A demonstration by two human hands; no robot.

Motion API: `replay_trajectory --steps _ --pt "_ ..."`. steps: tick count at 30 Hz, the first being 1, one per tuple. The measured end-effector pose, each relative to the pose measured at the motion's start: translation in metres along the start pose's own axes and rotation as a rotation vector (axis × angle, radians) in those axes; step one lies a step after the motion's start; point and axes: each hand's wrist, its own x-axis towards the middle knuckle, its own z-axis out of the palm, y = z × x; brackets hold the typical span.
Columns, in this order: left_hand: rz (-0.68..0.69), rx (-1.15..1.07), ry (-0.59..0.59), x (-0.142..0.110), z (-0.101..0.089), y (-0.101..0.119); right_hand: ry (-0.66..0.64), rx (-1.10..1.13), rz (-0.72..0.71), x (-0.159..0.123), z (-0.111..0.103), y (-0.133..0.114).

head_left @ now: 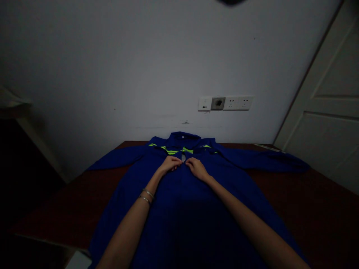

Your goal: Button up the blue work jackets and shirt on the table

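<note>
A blue work jacket (168, 209) with yellow-green and pale chest stripes lies spread front up, its collar at the far end and its sleeves stretched out to both sides. At the chest, my left hand (170, 163) is closed in a pinch on the left edge of the front opening. My right hand (198, 169) pinches the opposite edge, a short way from the left fingertips. Between the hands a small gap shows a greyish patch (183, 157). Whatever fastener lies under the fingertips is too small and dark to make out.
The jacket rests on a dark red table (92, 201) against a pale wall (126, 74). Sockets and switches (226, 103) sit on the wall above the collar. A panelled white door (328, 123) stands at the right. Something pale (78, 260) shows below the table's near left edge.
</note>
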Motion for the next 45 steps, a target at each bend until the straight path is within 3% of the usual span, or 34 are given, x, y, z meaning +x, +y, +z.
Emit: replay_trajectory --steps 11,17,24,33,39,45 --pt "0.304 0.353 0.065 0.004 0.010 -0.005 0.016 0.189 0.064 0.003 -0.001 -0.003" --pt "0.306 0.431 0.086 0.000 0.009 0.001 0.018 0.008 0.196 0.003 -0.015 -0.024" --pt "0.332 0.435 0.077 0.007 0.007 -0.007 -0.174 -0.230 0.245 0.000 -0.017 -0.042" --pt "0.336 0.420 0.080 0.006 0.006 -0.006 -0.157 -0.381 0.292 -0.009 -0.009 -0.049" --pt "0.381 0.439 0.070 0.003 0.005 -0.002 -0.146 -0.374 0.269 -0.007 -0.017 -0.047" --pt "0.303 0.465 0.103 -0.003 0.003 0.010 -0.128 -0.286 0.319 -0.002 -0.037 -0.039"
